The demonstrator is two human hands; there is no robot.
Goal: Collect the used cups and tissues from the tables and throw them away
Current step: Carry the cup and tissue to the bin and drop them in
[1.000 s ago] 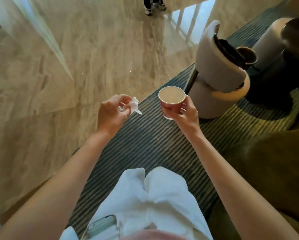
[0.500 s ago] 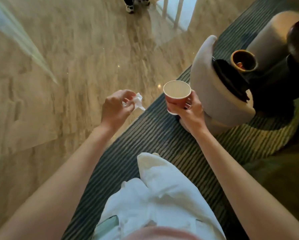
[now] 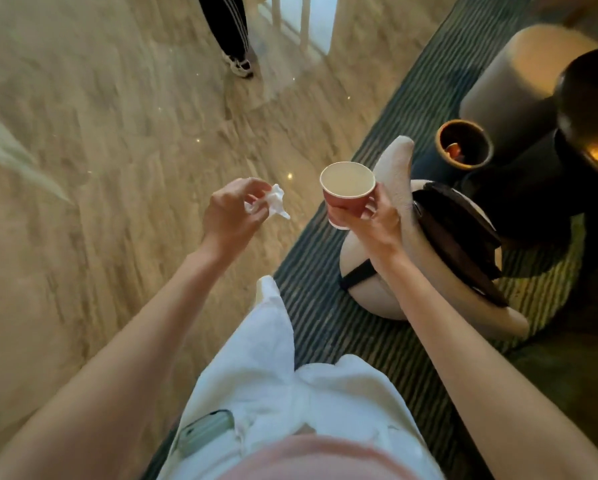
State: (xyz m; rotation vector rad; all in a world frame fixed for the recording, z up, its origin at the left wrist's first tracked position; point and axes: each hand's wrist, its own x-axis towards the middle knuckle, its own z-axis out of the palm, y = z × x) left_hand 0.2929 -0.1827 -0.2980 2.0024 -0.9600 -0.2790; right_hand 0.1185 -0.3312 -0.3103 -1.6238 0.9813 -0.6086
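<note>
At nine o'clock a polished marble floor [image 3: 83, 168] fills the view, and at twelve o'clock on it stands another person's leg in dark striped trousers [image 3: 226, 26] with a sneaker [image 3: 240, 68]. Just left of centre, the left hand [image 3: 230, 216] is raised over the floor, its fingers [image 3: 256, 188] curled and pinching a crumpled white tissue [image 3: 273, 202], which sticks out toward three o'clock. Just right of centre, well apart from the tissue, the right hand [image 3: 377, 221] holds a red paper cup [image 3: 346, 194] upright from its three o'clock side, thumb and fingers wrapped round the wall; the cup's pale inside faces the camera. Below both hands a striped dark carpet [image 3: 325, 323] runs from six o'clock toward one o'clock. Behind the right hand stands a cream chair [image 3: 398, 168] with a dark bag [image 3: 460, 237] on its seat. At two o'clock sits a small round bin [image 3: 464, 145] with a brassy rim and something orange inside, beside a dark round surface [image 3: 592, 109]. At six o'clock are white trousers [image 3: 273, 375] with a phone [image 3: 204, 431] in the pocket.
</note>
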